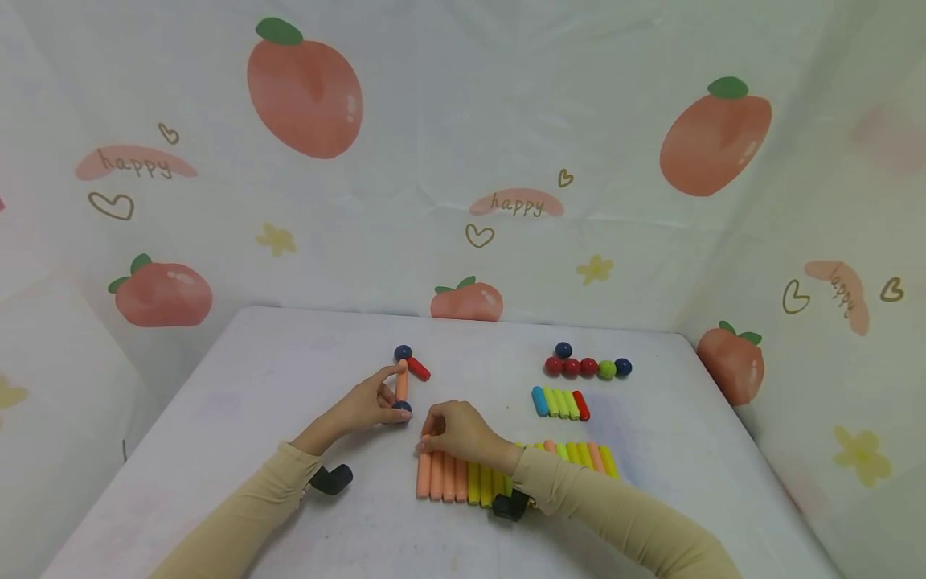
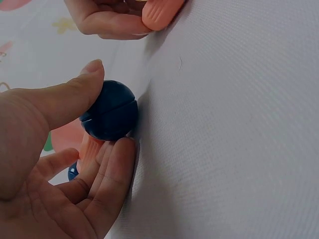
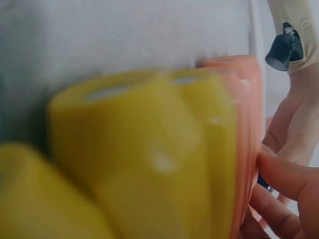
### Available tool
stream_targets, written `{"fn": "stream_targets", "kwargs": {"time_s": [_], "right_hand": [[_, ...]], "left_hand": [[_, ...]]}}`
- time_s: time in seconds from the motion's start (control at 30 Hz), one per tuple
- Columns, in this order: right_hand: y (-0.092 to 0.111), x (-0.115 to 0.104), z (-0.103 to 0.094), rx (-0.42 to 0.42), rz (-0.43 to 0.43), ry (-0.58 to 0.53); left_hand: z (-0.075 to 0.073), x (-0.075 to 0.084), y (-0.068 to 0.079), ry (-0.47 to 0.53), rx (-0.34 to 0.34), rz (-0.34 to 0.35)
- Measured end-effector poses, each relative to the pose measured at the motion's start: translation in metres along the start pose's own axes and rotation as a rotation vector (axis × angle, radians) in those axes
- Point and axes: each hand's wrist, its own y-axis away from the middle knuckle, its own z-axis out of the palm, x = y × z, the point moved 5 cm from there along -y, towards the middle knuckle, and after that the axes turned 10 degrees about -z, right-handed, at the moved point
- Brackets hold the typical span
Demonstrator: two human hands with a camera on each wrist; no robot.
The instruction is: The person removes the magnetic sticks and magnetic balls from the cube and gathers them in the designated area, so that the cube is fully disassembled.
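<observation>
My left hand (image 1: 367,402) pinches a dark blue ball (image 2: 110,110) between thumb and fingers. From that ball an orange rod (image 1: 402,382) runs away from me to a second blue ball (image 1: 403,352). A short red rod (image 1: 419,369) slants off the far ball. The left wrist view shows a groove across the near ball. My right hand (image 1: 463,434) pinches the leftmost orange stick (image 1: 424,476) near its far end, at the left of a row of sticks. Thumb and fingers press along the outer orange stick (image 3: 254,109) in the right wrist view.
Yellow sticks (image 1: 473,484) continue the row, partly hidden under my right forearm. Behind it lie short blue, lime and red rods (image 1: 560,404). Red balls (image 1: 571,367), a lime ball (image 1: 606,369) and blue balls (image 1: 563,350) sit at the back right. A printed cloth hangs behind.
</observation>
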Motion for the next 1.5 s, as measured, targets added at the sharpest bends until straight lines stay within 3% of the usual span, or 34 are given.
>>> {"fn": "stream_targets", "kwargs": {"time_s": [0.4,0.53,0.7,0.77,0.93,1.0,1.2,1.5], "right_hand": [[-0.001,0.002,-0.003,-0.052,0.001,-0.004],[-0.005,0.002,-0.012,-0.145,0.015,-0.008],[-0.028,0.01,-0.029,-0.286,0.03,0.026],[-0.042,0.016,-0.038,-0.252,0.04,0.025],[-0.078,0.027,-0.055,-0.002,0.029,0.0],[-0.089,0.032,-0.056,0.054,0.018,-0.01],[-0.111,0.041,-0.048,0.061,0.047,-0.059],[-0.122,0.038,-0.041,0.093,0.058,-0.032]], "left_hand": [[-0.001,-0.001,0.0,-0.004,0.001,-0.002],[0.0,-0.001,0.0,0.001,-0.004,-0.016],[-0.001,0.0,0.001,-0.003,-0.002,-0.021],[-0.001,0.0,0.001,-0.011,-0.003,-0.009],[-0.001,-0.001,-0.001,-0.017,-0.001,0.01],[-0.001,-0.001,-0.001,-0.016,-0.003,0.019],[0.0,0.001,-0.001,-0.003,-0.016,0.052],[-0.003,0.002,-0.001,0.01,-0.026,0.065]]}}
